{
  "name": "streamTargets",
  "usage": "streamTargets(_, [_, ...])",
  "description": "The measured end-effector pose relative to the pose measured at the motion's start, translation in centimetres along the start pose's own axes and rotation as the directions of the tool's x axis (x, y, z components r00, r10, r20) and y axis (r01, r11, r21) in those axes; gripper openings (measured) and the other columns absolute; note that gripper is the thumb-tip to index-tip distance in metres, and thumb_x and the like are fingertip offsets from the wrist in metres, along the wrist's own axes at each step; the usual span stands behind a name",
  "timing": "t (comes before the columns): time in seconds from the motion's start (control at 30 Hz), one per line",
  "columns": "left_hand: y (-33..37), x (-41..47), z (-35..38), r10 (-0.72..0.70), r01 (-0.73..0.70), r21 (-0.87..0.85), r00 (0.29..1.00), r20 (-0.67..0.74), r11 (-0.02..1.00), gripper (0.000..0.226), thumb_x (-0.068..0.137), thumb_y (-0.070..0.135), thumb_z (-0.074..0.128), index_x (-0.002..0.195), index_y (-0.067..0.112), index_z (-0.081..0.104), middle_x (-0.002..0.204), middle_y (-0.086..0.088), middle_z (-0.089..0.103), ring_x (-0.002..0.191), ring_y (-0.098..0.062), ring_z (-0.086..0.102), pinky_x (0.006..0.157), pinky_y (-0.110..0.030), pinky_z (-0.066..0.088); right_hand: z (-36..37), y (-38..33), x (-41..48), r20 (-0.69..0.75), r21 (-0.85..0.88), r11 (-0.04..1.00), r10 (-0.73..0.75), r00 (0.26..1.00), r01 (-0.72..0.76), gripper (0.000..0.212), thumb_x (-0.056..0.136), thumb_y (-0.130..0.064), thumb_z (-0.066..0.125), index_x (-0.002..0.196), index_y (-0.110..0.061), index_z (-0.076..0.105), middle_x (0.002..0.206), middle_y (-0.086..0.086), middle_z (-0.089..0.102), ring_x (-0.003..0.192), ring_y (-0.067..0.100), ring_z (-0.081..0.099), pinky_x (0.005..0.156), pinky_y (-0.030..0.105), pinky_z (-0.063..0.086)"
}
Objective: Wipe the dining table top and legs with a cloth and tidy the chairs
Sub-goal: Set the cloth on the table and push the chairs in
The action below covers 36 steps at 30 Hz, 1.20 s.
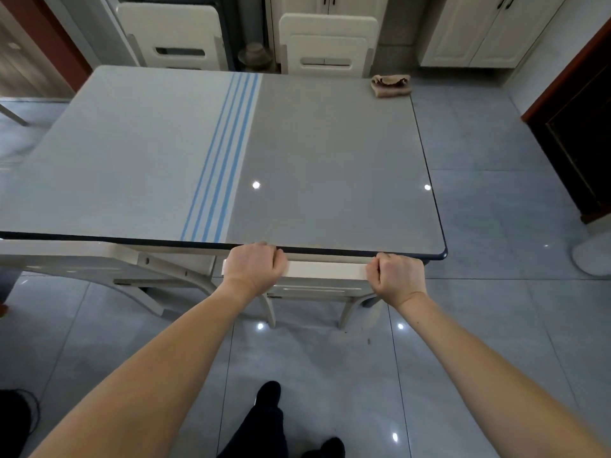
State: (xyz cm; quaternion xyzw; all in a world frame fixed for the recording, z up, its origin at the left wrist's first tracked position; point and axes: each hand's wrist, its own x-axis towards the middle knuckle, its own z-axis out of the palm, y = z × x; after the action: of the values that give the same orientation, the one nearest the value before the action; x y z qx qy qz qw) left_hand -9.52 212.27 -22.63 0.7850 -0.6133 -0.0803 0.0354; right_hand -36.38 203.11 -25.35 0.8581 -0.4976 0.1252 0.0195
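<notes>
Head view: left hand (pixel 254 264) and right hand (pixel 396 276) are gripping the chair rail (pixel 325 271) — fingers (pixel 268 250) curling closed round it. A cloth (pixel 391 85) is lying at the far right corner of the tabletop (pixel 314 143).

- I see table top (pixel 330 153) two greys, dark-rimmed
- blue stripes (pixel 224 150) across it
- chair (pixel 327 271) cream
- cloth (pixel 391 85) tan-brown
- floor tiles (pixel 496 226) grey-blue, glossy
- cabinets (pixel 479 34) off-white

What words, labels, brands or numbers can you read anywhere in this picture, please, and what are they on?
None: no readable text appears anywhere in this view.
The table bears only blue stripes, no lettering.
The cloth, the near chair and the cupboards show no labels or numbers.
</notes>
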Motion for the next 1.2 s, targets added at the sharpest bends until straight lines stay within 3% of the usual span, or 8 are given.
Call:
streamTargets(0.2, [-0.1, -0.7, -0.6, 0.056, -0.058, 0.045, 0.997, 0.046, 0.997, 0.044, 0.079, 0.031, 0.011, 0.064, 0.014, 0.049, 0.06, 0.001, 0.044, 0.048, -0.022, 0.04, 0.045, -0.027, 0.028, -0.9, -0.9, -0.5, 0.064, 0.004, 1.0, 0.021, 0.998, -0.021, 0.047, 0.087, -0.034, 0.024, 0.059, -0.011, 0.054, 0.057, 0.008, 0.062, 0.052, 0.032, 0.058, 0.048, 0.026, 0.026])
streamTargets(0.47, [-0.5, -0.9, -1.0, 0.1, -0.099, -0.011, 0.99, 0.102, 0.995, 0.031, 0.092, 0.022, 0.032, 0.084, 0.011, 0.06, 0.082, -0.008, 0.062, 0.065, -0.03, 0.05, 0.048, -0.03, 0.031, -3.1, -2.7, -2.0, 0.096, 0.243, 0.956, 0.146, 0.985, -0.165, 0.042, 0.087, -0.032, 0.028, 0.062, -0.01, 0.054, 0.064, 0.013, 0.062, 0.066, 0.033, 0.057, 0.063, 0.041, 0.045])
streamTargets(0.6, [-0.5, -0.8, -2.0, -0.014, 0.074, -0.315, 0.982, 0.191, 0.946, 0.032, 0.094, 0.032, 0.033, 0.087, 0.017, 0.061, 0.081, -0.008, 0.063, 0.075, -0.03, 0.057, 0.067, -0.035, 0.044, -3.7, -2.7, -5.7, -0.001, 0.348, 0.916, 0.212, 0.977, -0.198, 0.028, 0.092, -0.015, 0.048, 0.108, -0.002, 0.067, 0.108, 0.012, 0.067, 0.103, 0.027, 0.058, 0.097, 0.032, 0.042])
streamTargets(0.7, [0.6, -0.6, -2.4, 0.103, 0.002, -0.583, 0.984, 0.148, 0.812, 0.029, 0.093, 0.026, 0.041, 0.089, 0.008, 0.064, 0.086, -0.012, 0.067, 0.078, -0.025, 0.058, 0.074, -0.036, 0.044, -4.2, -3.1, -9.9, -0.026, 0.396, 0.875, 0.314, 0.949, -0.279, 0.032, 0.091, -0.015, 0.048, 0.116, -0.003, 0.063, 0.112, 0.011, 0.063, 0.105, 0.024, 0.054, 0.092, 0.028, 0.04])
streamTargets(0.83, [4.3, -3.4, -2.2, 0.159, -0.148, -0.785, 0.985, -0.064, 0.601, 0.015, 0.09, 0.017, 0.05, 0.095, 0.018, 0.064, 0.095, 0.0, 0.067, 0.088, -0.013, 0.059, 0.078, -0.021, 0.044, -4.3, -2.6, -16.4, 0.087, 0.521, 0.647, 0.609, 0.789, -0.557, 0.027, 0.095, -0.017, 0.046, 0.109, -0.006, 0.066, 0.103, 0.01, 0.066, 0.097, 0.025, 0.059, 0.086, 0.037, 0.046])
streamTargets(0.97, [8.1, -7.2, -0.2, 0.171, -0.143, -0.89, 0.982, -0.075, 0.432, 0.019, 0.086, 0.02, 0.049, 0.095, 0.017, 0.066, 0.095, 0.0, 0.067, 0.092, -0.014, 0.062, 0.083, -0.024, 0.046, -4.5, -1.6, -24.1, 0.249, 0.658, 0.262, 0.809, 0.532, -0.706, 0.015, 0.096, -0.008, 0.054, 0.103, -0.014, 0.065, 0.091, 0.004, 0.065, 0.084, 0.017, 0.06, 0.076, 0.02, 0.045])
streamTargets(1.03, [9.3, -9.2, 2.1, 0.2, -0.045, -0.884, 0.978, 0.056, 0.465, 0.019, 0.086, 0.022, 0.048, 0.093, 0.021, 0.066, 0.094, 0.0, 0.068, 0.091, -0.012, 0.062, 0.085, -0.025, 0.046, -3.7, -0.6, -28.6, 0.346, 0.688, 0.06, 0.849, 0.4, -0.723, 0.013, 0.096, -0.009, 0.054, 0.098, -0.016, 0.064, 0.088, 0.004, 0.064, 0.084, 0.019, 0.061, 0.071, 0.014, 0.045])
streamTargets(1.2, [8.5, -13.9, 10.8, 0.151, 0.257, -0.685, 0.866, 0.476, 0.682, 0.023, 0.092, 0.022, 0.052, 0.076, 0.034, 0.065, 0.082, 0.0, 0.067, 0.084, -0.021, 0.064, 0.089, -0.043, 0.048, -1.4, 2.2, -38.4, 0.554, 0.614, -0.315, 0.825, 0.112, -0.724, 0.014, 0.092, -0.015, 0.051, 0.083, -0.012, 0.061, 0.083, 0.02, 0.062, 0.071, 0.029, 0.058, 0.063, 0.029, 0.043])
